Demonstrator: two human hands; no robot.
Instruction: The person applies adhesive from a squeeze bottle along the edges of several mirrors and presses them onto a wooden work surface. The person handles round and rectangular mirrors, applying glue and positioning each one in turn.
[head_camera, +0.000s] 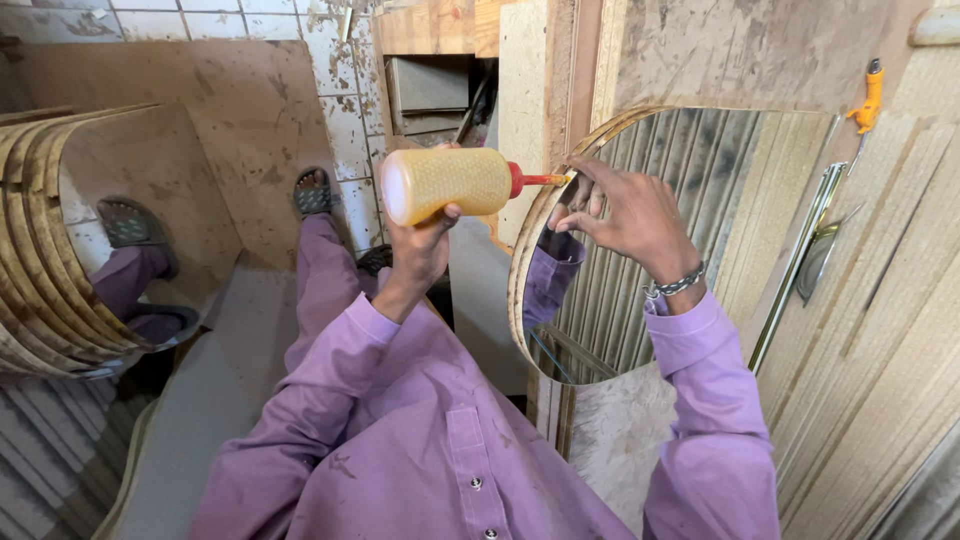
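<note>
My left hand (418, 245) grips a yellow squeeze bottle (447, 184) with a red nozzle, held sideways. The nozzle tip touches the upper left edge of a round mirror (660, 250) that has a layered wooden rim (520, 270). My right hand (625, 215), with a metal bracelet at the wrist, pinches that rim just beside the nozzle tip. The mirror stands tilted against boards in front of me and reflects my purple sleeve. Both arms are in purple sleeves.
A stack of curved wooden rings around another mirror (60, 250) stands at the left. My sandalled foot (313, 192) rests on the tiled floor. An orange-handled tool (868, 100) and metal strips (800, 250) lean on ribbed panels at the right.
</note>
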